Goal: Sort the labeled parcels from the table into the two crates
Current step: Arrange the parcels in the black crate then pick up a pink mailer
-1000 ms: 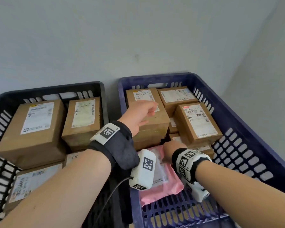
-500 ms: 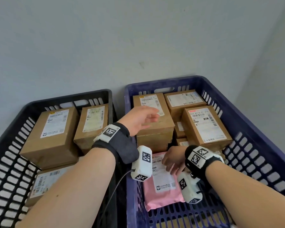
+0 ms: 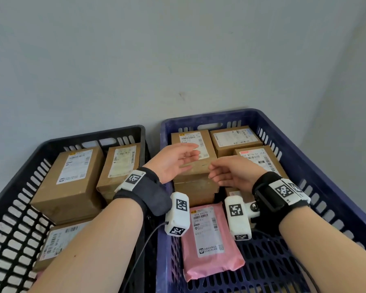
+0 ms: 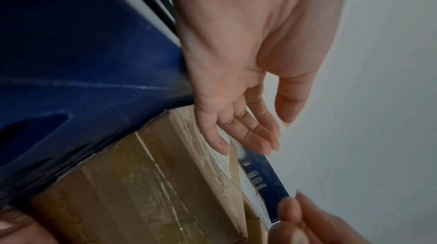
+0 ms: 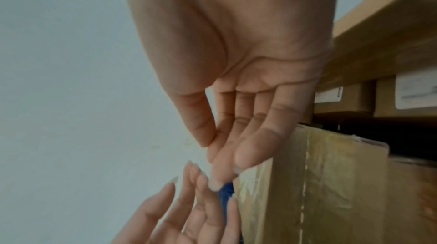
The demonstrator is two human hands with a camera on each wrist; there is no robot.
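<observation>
cardboard stack, blue crate: both hands free

cardboard is what you're hovering over. left hand (image 3: 173, 163) and right hand (image 3: 230, 174) sit palms facing each other above the tall brown box (image 3: 195, 163) at the back left of the blue crate (image 3: 336, 199). fingers straight and relaxed on both, grip released, nothing held. looks like you're framing the box to square it up or lift it, my read only.

pink mailer (image 3: 209, 240) lies flat, label up, on the crate floor just in front of that box. black crate (image 3: 19, 187) on the left holds more brown boxes (image 3: 69, 182), labels up so they stay readable. no worktop in view.

vs half a second ago: right hand was down on the mailer, now it's up off it, level with the left. mailer hasn't moved.
</observation>
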